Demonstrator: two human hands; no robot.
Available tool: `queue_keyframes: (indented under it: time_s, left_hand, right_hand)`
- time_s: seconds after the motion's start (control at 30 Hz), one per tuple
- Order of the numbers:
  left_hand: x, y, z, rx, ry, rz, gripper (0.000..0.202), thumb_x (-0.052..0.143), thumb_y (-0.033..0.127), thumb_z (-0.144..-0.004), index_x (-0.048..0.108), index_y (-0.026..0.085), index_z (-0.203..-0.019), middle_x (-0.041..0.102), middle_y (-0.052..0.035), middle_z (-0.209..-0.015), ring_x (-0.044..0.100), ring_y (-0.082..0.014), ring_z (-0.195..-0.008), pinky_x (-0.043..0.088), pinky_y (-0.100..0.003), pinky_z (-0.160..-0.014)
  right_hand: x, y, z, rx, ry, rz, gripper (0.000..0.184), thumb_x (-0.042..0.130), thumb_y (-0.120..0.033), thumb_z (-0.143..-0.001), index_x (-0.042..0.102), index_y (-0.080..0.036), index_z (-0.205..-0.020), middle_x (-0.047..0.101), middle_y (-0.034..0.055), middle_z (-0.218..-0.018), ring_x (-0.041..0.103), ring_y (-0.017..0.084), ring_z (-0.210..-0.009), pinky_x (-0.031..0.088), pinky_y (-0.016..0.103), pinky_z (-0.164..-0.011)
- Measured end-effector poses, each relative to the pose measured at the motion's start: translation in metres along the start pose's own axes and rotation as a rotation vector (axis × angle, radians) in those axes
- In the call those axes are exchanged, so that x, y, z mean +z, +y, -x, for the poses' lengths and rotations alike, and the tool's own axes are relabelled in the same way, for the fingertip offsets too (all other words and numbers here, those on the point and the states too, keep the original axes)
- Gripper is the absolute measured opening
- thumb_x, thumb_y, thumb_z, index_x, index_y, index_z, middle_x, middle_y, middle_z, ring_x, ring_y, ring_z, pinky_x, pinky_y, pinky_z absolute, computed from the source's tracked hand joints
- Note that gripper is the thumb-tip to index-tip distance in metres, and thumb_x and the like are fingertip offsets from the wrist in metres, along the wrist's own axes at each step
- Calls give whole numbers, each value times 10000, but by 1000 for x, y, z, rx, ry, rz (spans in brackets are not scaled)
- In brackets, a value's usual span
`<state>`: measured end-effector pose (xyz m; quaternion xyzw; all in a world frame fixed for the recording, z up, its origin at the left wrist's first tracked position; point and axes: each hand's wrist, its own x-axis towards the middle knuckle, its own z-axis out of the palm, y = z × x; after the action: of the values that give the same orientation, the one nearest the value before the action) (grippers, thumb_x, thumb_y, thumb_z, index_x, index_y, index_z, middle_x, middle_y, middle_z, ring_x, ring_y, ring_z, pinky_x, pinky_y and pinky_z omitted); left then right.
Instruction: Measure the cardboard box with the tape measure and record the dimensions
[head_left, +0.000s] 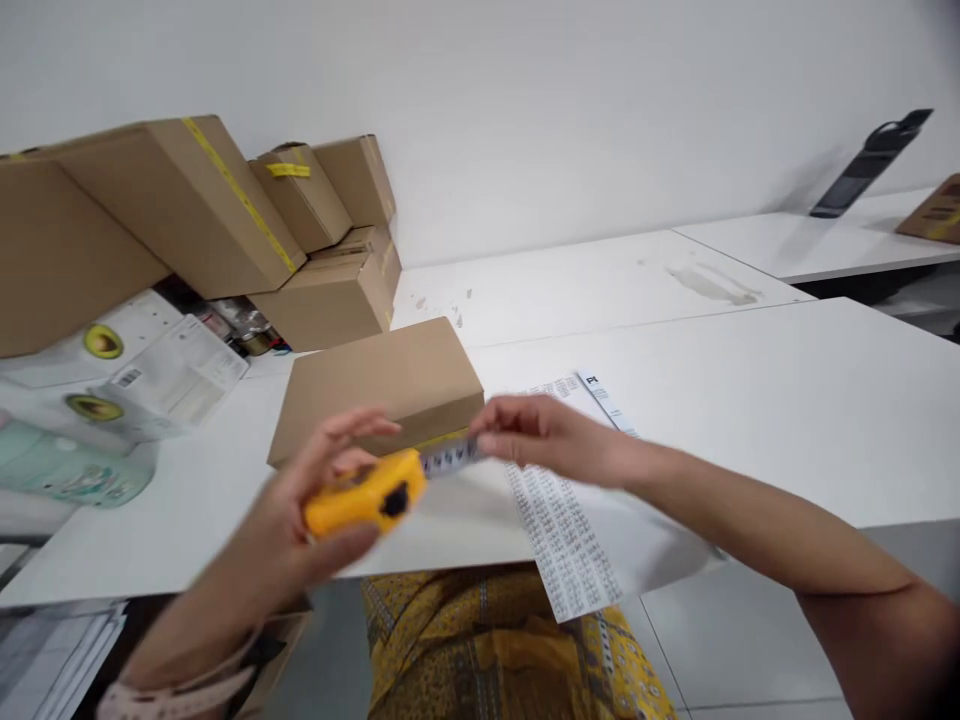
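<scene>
A yellow tape measure [401, 478] with a black button sits in my left hand [300, 500], its thumb below and fingers above the case. My right hand [544, 435] pinches the free end of the short blade [448, 458], which is pulled out a little from the case. Just behind both hands lies a closed brown cardboard box [386, 375] with a strip of yellow tape on its front side. Under my right hand is a printed sheet [562, 530] covered in rows of small print, overhanging the table's front edge.
Several cardboard boxes [217, 210] are stacked at the back left, above a white carton [176, 370] with avocado pictures. A mint-green bottle [75, 465] lies at the left. The white table [750, 400] meets a wall behind. A dark bottle [862, 170] stands far right.
</scene>
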<state>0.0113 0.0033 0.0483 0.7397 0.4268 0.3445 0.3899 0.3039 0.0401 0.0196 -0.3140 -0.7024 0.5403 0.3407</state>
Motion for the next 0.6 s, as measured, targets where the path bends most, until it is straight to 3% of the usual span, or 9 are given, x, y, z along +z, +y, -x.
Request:
queue_keyframes:
  time_s: [0.1, 0.17, 0.23, 0.3, 0.43, 0.53, 0.6]
  left_hand:
    - [-63, -8, -8, -80, 224, -137, 632, 780, 397, -805, 568, 242, -1379, 746, -59, -1178, 725, -215, -953, 607, -339, -801]
    - [-107, -19, -13, -209, 334, -191, 581, 745, 409, -846, 577, 221, -1369, 778, 10, -1068, 724, -155, -885, 588, -323, -820]
    - [-146, -33, -15, -351, 322, -169, 563, 677, 456, -908, 560, 185, -1387, 792, 22, -1000, 725, -138, -867, 580, -302, -806]
    - [-176, -50, -14, -422, 288, -128, 549, 639, 489, -933, 568, 176, -1379, 796, 23, -1016, 723, -134, -900, 574, -273, -801]
    - [-214, -82, -6, -459, 231, -152, 600, 667, 589, -878, 622, 191, -1325, 797, 27, -1068, 736, -176, -954, 591, -252, -779]
    - [-228, -102, -6, -433, 137, -138, 587, 652, 601, -876, 629, 216, -1320, 797, 34, -1070, 750, -217, -955, 612, -276, -761]
    - [-231, -110, -10, -412, 97, -95, 558, 668, 561, -872, 633, 234, -1323, 791, 20, -1109, 746, -233, -977, 615, -280, -773]
  right_hand:
    - [-38, 4, -39, 3, 227, -99, 140, 718, -317, -874, 688, -196, -810, 584, -5, -712, 438, 96, -596, 380, 255, -556]
    - [-64, 13, -65, 57, 341, -154, 105, 738, -235, -847, 685, -178, -777, 549, -10, -671, 429, 90, -587, 381, 250, -555]
    - [-80, 25, -87, 121, 431, -175, 124, 731, -180, -839, 665, -162, -737, 533, -10, -638, 428, 90, -581, 375, 248, -545]
    - [-83, 38, -106, 167, 507, -175, 161, 721, -139, -831, 633, -157, -697, 520, -14, -606, 423, 87, -566, 369, 249, -540]
    - [-64, 54, -130, 212, 530, -122, 172, 692, -114, -839, 604, -160, -698, 515, -17, -603, 425, 88, -552, 362, 259, -546]
    - [-50, 58, -135, 248, 530, -2, 124, 669, -153, -869, 601, -171, -768, 533, -8, -661, 453, 99, -585, 364, 263, -549]
    - [-46, 60, -135, 286, 506, 100, 105, 683, -260, -886, 609, -189, -864, 570, 7, -727, 481, 116, -621, 369, 268, -544]
